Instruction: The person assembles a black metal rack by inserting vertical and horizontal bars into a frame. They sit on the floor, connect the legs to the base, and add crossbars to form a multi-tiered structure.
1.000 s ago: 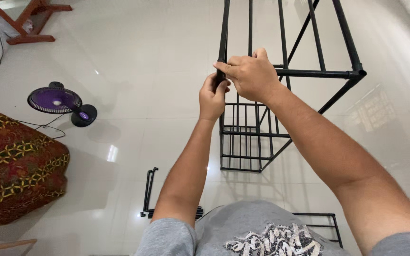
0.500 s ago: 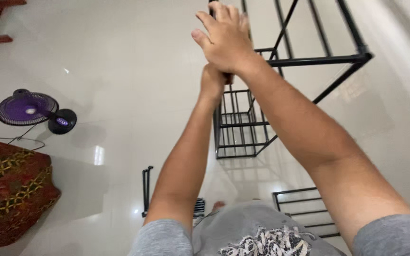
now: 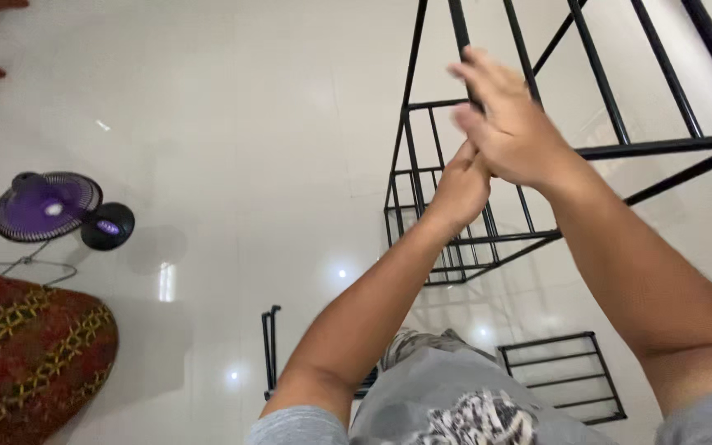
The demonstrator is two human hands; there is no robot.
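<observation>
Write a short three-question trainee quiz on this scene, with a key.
1. True or false: both hands are up at the black metal rack.
2. What stands on the floor at the far left? A) a purple fan B) a bucket C) a ladder
3. Which hand lies in front, partly covering the other?

Key:
1. True: the left hand and right hand meet at an upright bar.
2. A, the purple fan.
3. The right hand.

I see the rack (image 3: 488, 206) ahead on my right, the fan (image 3: 47, 206) far left on the floor (image 3: 249, 124), the cushion (image 3: 26, 354) nearer me.
</observation>
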